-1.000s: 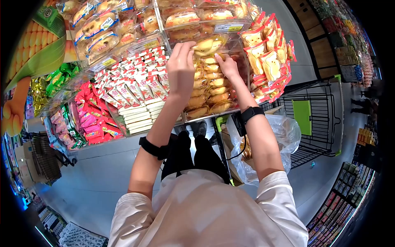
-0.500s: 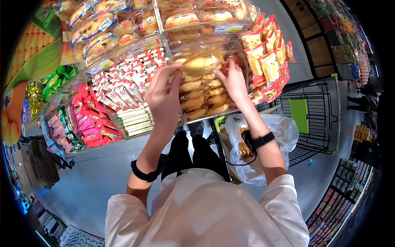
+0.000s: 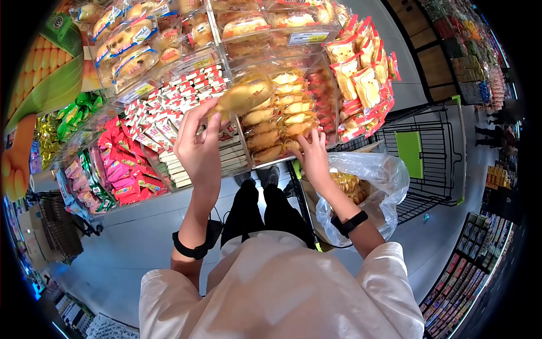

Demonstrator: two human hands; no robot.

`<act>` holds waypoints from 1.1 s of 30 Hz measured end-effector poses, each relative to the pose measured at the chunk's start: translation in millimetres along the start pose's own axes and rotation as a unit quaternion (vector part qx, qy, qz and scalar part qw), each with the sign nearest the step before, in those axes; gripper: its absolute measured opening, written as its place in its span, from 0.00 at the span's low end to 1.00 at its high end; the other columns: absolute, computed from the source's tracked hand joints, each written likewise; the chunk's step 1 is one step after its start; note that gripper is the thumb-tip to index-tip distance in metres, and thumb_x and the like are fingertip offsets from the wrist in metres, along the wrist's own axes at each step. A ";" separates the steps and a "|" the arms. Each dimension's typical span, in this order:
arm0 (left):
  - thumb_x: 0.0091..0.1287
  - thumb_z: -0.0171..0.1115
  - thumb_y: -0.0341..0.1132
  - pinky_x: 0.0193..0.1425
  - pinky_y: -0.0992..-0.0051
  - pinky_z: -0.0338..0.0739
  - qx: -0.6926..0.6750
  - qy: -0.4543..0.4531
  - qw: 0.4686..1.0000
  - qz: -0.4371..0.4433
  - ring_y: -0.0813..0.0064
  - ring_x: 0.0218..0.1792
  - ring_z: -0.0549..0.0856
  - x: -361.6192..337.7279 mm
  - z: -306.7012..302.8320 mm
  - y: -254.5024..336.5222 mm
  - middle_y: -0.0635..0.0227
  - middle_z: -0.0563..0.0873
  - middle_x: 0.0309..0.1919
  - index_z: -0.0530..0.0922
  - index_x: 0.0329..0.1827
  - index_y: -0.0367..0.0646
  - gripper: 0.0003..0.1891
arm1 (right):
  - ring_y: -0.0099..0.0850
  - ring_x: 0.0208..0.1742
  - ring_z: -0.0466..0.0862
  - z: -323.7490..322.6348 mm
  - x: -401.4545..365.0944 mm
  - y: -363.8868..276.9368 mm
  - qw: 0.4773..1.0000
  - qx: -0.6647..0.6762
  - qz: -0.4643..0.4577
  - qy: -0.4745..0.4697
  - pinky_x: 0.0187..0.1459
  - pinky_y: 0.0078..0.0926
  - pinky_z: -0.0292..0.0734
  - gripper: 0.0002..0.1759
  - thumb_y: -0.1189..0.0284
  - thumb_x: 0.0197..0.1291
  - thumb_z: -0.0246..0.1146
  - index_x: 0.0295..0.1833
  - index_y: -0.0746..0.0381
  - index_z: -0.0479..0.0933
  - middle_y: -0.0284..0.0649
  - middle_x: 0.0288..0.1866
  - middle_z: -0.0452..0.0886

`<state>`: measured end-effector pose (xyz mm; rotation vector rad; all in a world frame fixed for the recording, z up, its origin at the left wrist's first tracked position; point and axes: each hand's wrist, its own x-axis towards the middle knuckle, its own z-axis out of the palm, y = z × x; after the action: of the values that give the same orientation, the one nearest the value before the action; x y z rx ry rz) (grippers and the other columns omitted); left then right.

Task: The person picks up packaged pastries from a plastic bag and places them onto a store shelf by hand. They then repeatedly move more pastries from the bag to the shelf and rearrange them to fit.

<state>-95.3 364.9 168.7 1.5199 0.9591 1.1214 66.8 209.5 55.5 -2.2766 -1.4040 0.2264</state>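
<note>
now l hand point(image 3: 197, 148) pulled bread pack point(image 3: 244, 93) out, r hand point(image 3: 313, 157) dropped lower.

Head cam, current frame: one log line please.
left hand: holds bread pack | right hand: touching stacked packs, grip unclear | plastic bag: open, below right hand

The bun point(image 3: 244, 93) is golden brown in clear wrap. The packets point(image 3: 186, 90) are red and white. The cart flap point(image 3: 410, 155) is green, the wristbands point(image 3: 189, 250) black.

Beige short-sleeved shirt point(image 3: 282, 294), black trousers point(image 3: 265, 212), black band point(image 3: 189, 250) on each wrist.
</note>
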 end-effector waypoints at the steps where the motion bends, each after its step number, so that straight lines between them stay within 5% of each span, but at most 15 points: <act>1: 0.64 0.57 0.21 0.44 0.76 0.84 0.002 0.000 1.000 0.003 0.77 0.43 0.81 0.9 -0.7 0.0 0.63 0.79 0.43 0.77 0.50 0.32 0.11 | 0.48 0.46 0.69 -0.3 -1.6 1.5 1.000 0.006 -0.002 -0.011 0.43 0.42 0.72 0.17 0.69 0.45 0.70 0.42 0.60 0.75 0.47 0.44 0.68; 5: 0.64 0.57 0.21 0.45 0.75 0.84 0.015 -0.004 1.000 -0.008 0.77 0.44 0.81 -3.5 -5.2 0.3 0.63 0.79 0.44 0.77 0.50 0.33 0.11 | 0.45 0.46 0.70 4.5 8.9 -2.9 0.998 -0.063 0.013 0.005 0.46 0.40 0.72 0.19 0.66 0.44 0.71 0.42 0.61 0.77 0.44 0.42 0.69; 8: 0.64 0.56 0.21 0.45 0.75 0.84 0.019 -0.006 1.000 -0.011 0.76 0.44 0.81 -4.5 -9.3 -0.4 0.63 0.79 0.44 0.77 0.49 0.33 0.11 | 0.47 0.49 0.71 -14.3 6.1 -2.2 0.999 0.018 0.008 -0.032 0.50 0.39 0.71 0.25 0.65 0.45 0.72 0.50 0.60 0.74 0.46 0.46 0.69; 11: 0.64 0.57 0.21 0.44 0.75 0.84 0.000 0.002 1.000 -0.004 0.76 0.43 0.81 -3.4 -8.9 -4.3 0.63 0.80 0.44 0.77 0.49 0.33 0.11 | 0.49 0.53 0.71 -20.6 5.9 -1.9 0.987 0.084 0.055 0.126 0.54 0.41 0.70 0.33 0.66 0.46 0.71 0.58 0.61 0.68 0.48 0.51 0.69; 16: 0.64 0.58 0.22 0.44 0.76 0.83 0.023 -0.032 0.999 -0.031 0.77 0.43 0.81 -3.6 -5.3 -9.4 0.64 0.80 0.43 0.77 0.50 0.33 0.12 | 0.55 0.58 0.73 5.8 15.8 2.7 0.979 0.156 0.124 0.041 0.58 0.40 0.69 0.41 0.62 0.52 0.69 0.65 0.71 0.58 0.63 0.59 0.69; 19: 0.63 0.58 0.22 0.45 0.80 0.80 -0.013 -0.070 0.995 -0.071 0.80 0.42 0.81 -8.6 4.2 -14.0 0.65 0.81 0.42 0.76 0.51 0.33 0.13 | 0.54 0.57 0.73 1.0 12.6 3.1 0.977 0.176 0.122 0.007 0.58 0.40 0.69 0.38 0.62 0.53 0.68 0.63 0.70 0.60 0.61 0.58 0.71; 22: 0.62 0.58 0.22 0.46 0.84 0.75 -0.017 -0.125 0.985 -0.114 0.83 0.43 0.80 -7.5 16.7 -15.0 0.68 0.83 0.40 0.76 0.51 0.34 0.13 | 0.52 0.54 0.75 -11.6 7.2 8.3 0.979 0.151 0.063 0.124 0.56 0.38 0.70 0.31 0.65 0.56 0.66 0.60 0.69 0.65 0.57 0.56 0.72; 25: 0.62 0.58 0.23 0.46 0.84 0.75 0.017 -0.225 0.963 -0.148 0.84 0.43 0.80 -2.9 29.6 -24.7 0.67 0.83 0.41 0.76 0.49 0.33 0.12 | 0.36 0.46 0.78 -52.0 2.1 -6.2 0.936 0.279 0.130 0.168 0.49 0.29 0.73 0.22 0.72 0.58 0.63 0.57 0.67 0.69 0.49 0.54 0.74; 27: 0.63 0.58 0.24 0.47 0.83 0.76 -0.031 -0.267 0.950 -0.161 0.83 0.44 0.80 0.8 52.2 -30.3 0.68 0.83 0.41 0.76 0.47 0.34 0.10 | 0.26 0.35 0.77 -71.5 7.2 -13.6 0.930 0.304 0.100 0.179 0.40 0.21 0.74 0.29 0.73 0.53 0.67 0.61 0.63 0.67 0.44 0.51 0.77; 30: 0.64 0.57 0.24 0.48 0.82 0.76 -0.039 -0.343 0.932 -0.109 0.81 0.45 0.81 15.2 93.1 -49.3 0.69 0.83 0.41 0.76 0.47 0.36 0.10 | 0.23 0.24 0.74 -74.9 15.3 -14.8 0.945 0.268 0.117 0.144 0.29 0.21 0.73 0.31 0.71 0.51 0.70 0.61 0.61 0.66 0.41 0.45 0.80; 33: 0.63 0.57 0.24 0.49 0.80 0.76 -0.063 -0.338 0.938 -0.050 0.79 0.45 0.82 27.8 137.4 -77.7 0.69 0.83 0.41 0.77 0.47 0.38 0.10 | 0.36 0.25 0.77 -55.0 25.6 1.1 0.960 0.156 0.116 0.204 0.28 0.29 0.74 0.20 0.70 0.53 0.68 0.48 0.64 0.69 0.48 0.41 0.78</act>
<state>41.2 373.4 85.1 1.5692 0.4702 0.5022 99.8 215.5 106.0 -2.0674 -0.8299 0.0405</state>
